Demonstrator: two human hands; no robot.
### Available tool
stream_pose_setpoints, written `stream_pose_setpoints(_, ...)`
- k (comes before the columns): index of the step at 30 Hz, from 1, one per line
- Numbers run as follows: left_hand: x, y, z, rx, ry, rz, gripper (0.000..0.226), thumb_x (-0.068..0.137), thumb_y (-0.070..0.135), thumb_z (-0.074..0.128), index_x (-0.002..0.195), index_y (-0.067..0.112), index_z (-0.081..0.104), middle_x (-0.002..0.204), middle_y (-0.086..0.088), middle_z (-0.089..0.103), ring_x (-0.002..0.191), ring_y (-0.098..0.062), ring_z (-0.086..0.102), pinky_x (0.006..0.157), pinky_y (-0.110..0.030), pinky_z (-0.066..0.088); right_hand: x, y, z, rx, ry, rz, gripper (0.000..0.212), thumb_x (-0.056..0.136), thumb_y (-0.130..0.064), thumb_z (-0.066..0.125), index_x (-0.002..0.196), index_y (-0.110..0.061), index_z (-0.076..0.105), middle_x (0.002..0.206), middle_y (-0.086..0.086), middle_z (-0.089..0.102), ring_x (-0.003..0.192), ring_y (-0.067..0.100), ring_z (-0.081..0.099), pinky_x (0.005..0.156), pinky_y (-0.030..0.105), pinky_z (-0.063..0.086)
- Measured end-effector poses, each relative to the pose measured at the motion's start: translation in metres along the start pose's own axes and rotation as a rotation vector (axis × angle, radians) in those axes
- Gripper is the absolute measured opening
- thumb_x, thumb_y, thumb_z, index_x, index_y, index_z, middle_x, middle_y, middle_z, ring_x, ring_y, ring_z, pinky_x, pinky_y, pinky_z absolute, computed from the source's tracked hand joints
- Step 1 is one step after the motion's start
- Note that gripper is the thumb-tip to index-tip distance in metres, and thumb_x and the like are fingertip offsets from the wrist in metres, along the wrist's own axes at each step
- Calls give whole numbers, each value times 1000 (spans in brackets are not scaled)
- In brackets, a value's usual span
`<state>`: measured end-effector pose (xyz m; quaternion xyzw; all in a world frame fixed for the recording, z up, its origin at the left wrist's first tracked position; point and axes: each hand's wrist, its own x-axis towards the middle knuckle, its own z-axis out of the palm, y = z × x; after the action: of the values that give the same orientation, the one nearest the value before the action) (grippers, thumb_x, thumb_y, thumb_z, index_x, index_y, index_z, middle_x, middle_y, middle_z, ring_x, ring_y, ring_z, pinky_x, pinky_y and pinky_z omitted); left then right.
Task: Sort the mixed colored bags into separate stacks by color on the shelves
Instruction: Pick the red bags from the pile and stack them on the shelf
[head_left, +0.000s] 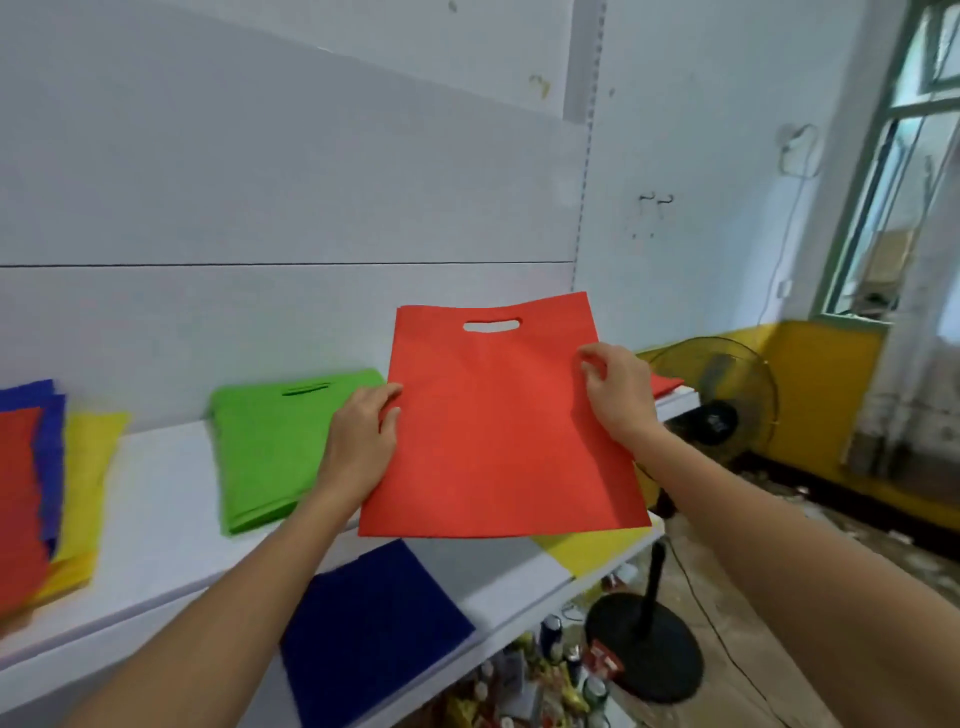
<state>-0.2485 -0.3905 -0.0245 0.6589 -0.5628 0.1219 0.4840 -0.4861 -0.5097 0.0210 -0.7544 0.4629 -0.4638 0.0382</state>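
Holding a flat red bag (498, 421) above the right end of the upper shelf (166, 499), the person seems midway through placing one sorted piece. The left hand (361, 441) pinches its left edge; the right hand (618, 389) pinches the right edge, fingers curled onto the cloth. A sliver of red stack (667, 384) shows behind it, probably the target; lowering squarely comes next. The bag is smooth, unfolded, its handle slot at the top edge. A green stack (265, 447) lies just left.

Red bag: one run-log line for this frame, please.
stage: sorting | held: red bag by left hand and right hand, side edges | above shelf | beside: green stack | placed: no
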Motion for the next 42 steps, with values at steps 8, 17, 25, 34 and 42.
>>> stream_pose_setpoints(8,27,117,149,-214,-93,40,26,86,6,59,111,4,66,112,-13,66,99,-29,61,93,-30,39,4,146,-106,-206,107,225,33,91,-3,46,120,-4,60,123,16,60,116,30,53,100,32,34)
stream_pose_setpoints(17,85,178,282,-298,-214,205,28,86,-4,53,111,0,64,108,-19,62,102,-32,56,92,-30,39,62,251,-140,-282,214,295,31,92,-3,45,120,-3,60,121,17,60,114,29,52,98,29,33)
stream_pose_setpoints(25,168,193,372,-287,-204,191,27,87,-2,52,108,4,67,109,-15,63,102,-28,57,91,-32,42,168,320,-121,-330,226,291,33,92,-7,44,120,-6,60,123,13,60,115,28,53,98,31,38)
stream_pose_setpoints(34,217,134,386,-48,-113,66,31,87,-2,48,111,3,66,114,-15,63,106,-29,57,95,-32,39,270,340,-28,-196,26,150,29,88,-8,45,107,-3,66,115,18,64,109,33,55,93,38,43)
stream_pose_setpoints(42,220,108,355,180,63,-188,33,88,6,49,116,11,65,117,-8,61,106,-24,56,96,-35,42,340,326,64,-24,-233,-105,32,89,-12,46,113,2,61,118,22,58,111,35,53,94,39,43)
